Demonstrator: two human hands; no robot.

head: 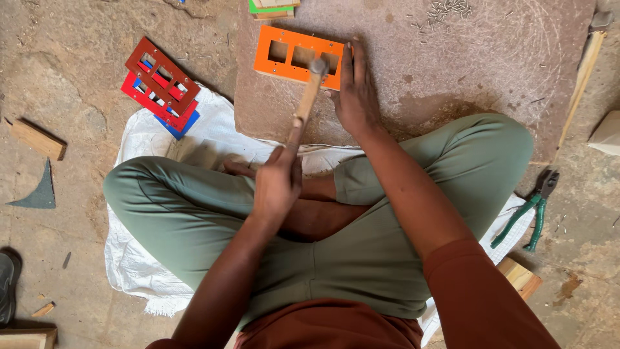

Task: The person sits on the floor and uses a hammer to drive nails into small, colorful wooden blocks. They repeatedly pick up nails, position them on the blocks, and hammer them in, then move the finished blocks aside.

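Gripping hammer [309,90], left hand [278,181]; right hand [355,97] flat, steadying orange frame [297,57]; pliers [529,213] aside.

Left hand [276,184] swings hammer [309,90] over orange frame [297,57].

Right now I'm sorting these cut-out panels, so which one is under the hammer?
The orange rectangular panel with square cut-outs, lying alone on the stone slab. The right hand steadies it; the dark red, red and blue panels lie stacked aside.

- Hammer [309,90] head blurred, covering part of the orange frame [294,55].
- Blue frame [182,124] mostly hidden under red ones [161,76].
- Shoe [6,284] cut by the left edge.
- Nails [445,10] too small to tell.
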